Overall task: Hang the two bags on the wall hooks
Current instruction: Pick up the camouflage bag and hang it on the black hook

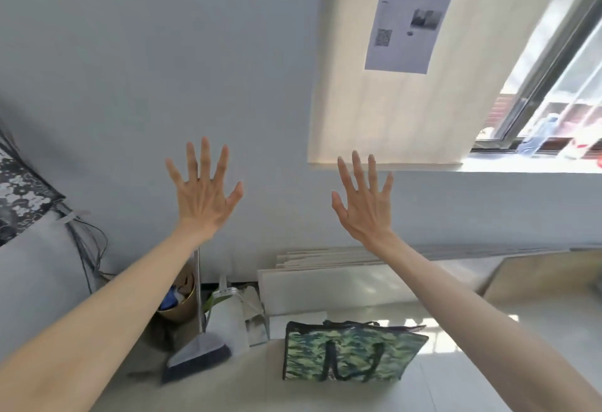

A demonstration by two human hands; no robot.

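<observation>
Both hands up and empty, one bag waiting below, no hooks in sight.

Head view: the left hand [203,192] and right hand [365,200] are raised in front of the pale wall [146,69], each grip spread wide with fingers fanned and nothing in it. The camouflage bag [350,354] stands upright on a light surface that looks like the floor, low and centre-right, well apart from both hands and just right of a broom [198,358]. It looks like thin woven plastic: probably light, soft-sided and a little slick, likely to sag once lifted. Its dark strap handles [353,369] lie against the front panel; those loops seem the best place to take hold and to slip over a hook. A second bag and the wall hooks cannot be made out here.
</observation>
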